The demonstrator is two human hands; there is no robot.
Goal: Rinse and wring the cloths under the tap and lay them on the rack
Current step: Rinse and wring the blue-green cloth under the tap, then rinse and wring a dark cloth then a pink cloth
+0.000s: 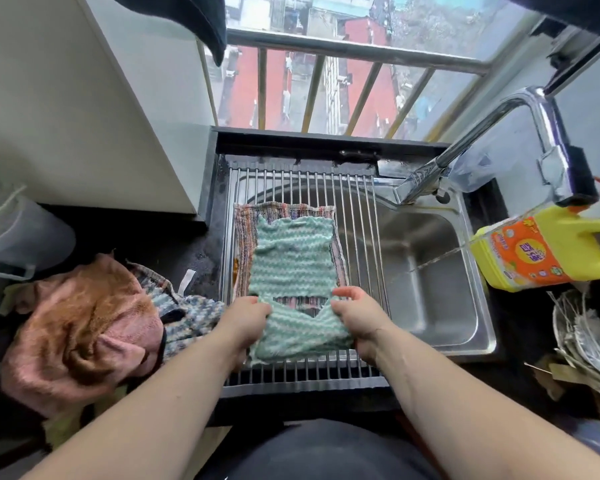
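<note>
Head camera looks down on a steel-rod rack (357, 209) lying across the left part of a stainless steel sink (440, 289). On the rack, a green-and-white zigzag-knit cloth (293, 261) lies over a multicoloured striped cloth (245, 237). At the rack's near side, the left hand (246, 323) and right hand (357, 317) each grip the green cloth's near edge, fingers curled into the fabric. Left of the rack, a crumpled pink-brown towel (84, 323) and a blue-grey knitted cloth (184, 313) sit on the dark bench (201, 268). Right of the rack are a chrome tap (465, 147) and a yellow detergent bottle (534, 251).
</note>
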